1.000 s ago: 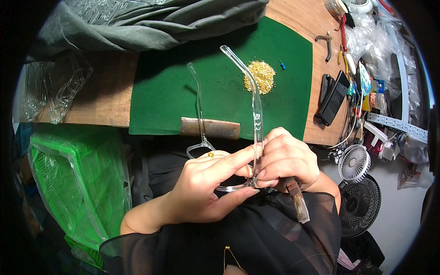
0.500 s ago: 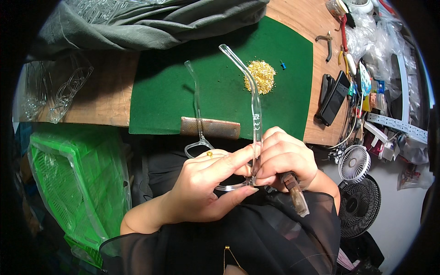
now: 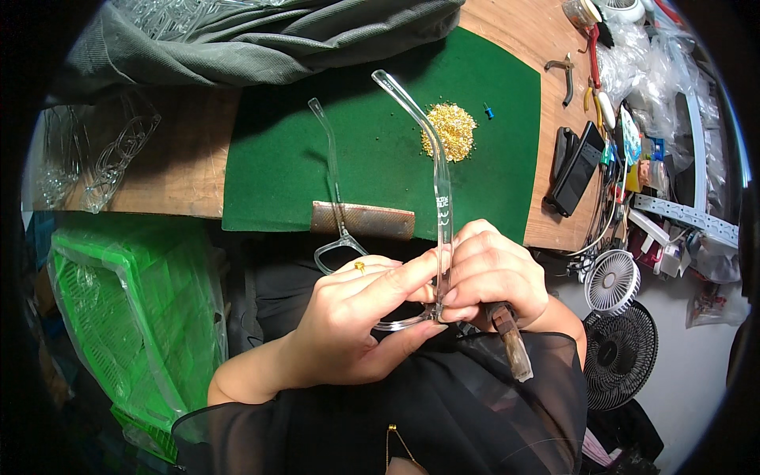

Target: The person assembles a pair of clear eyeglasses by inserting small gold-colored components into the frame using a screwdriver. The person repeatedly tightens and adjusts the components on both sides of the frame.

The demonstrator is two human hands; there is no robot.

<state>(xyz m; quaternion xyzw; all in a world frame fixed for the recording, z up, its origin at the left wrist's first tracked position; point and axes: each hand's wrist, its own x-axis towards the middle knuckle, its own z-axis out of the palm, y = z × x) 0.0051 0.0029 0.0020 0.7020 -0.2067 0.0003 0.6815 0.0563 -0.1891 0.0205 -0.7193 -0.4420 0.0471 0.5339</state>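
Observation:
A clear plastic eyeglass frame (image 3: 442,182) is held in front of my chest, both temples pointing away over the green mat. My left hand (image 3: 368,305) is closed round its front, thumb and fingertips close to the hinge of the right-hand temple. Closed at that same hinge, my right hand (image 3: 495,273) pinches the temple's base. A tool with a worn brown handle (image 3: 513,344) is also in my right hand, its end sticking out below the palm; its working end is hidden. One rim and the other temple (image 3: 332,158) show beyond my left hand.
On the green mat (image 3: 277,174) lie a heap of tiny gold-coloured parts (image 3: 451,133) and a blue push pin (image 3: 488,112). A brown textured strip (image 3: 372,221) lines its near edge. Clear frames (image 3: 119,158) sit left, a phone (image 3: 576,170) and pliers (image 3: 566,79) right, a green crate (image 3: 134,301) lower left.
The eyeglass frame has tilted slightly, its temple tips shifting a little left and away. The brown handle's end has dipped slightly. Both hands keep their hold.

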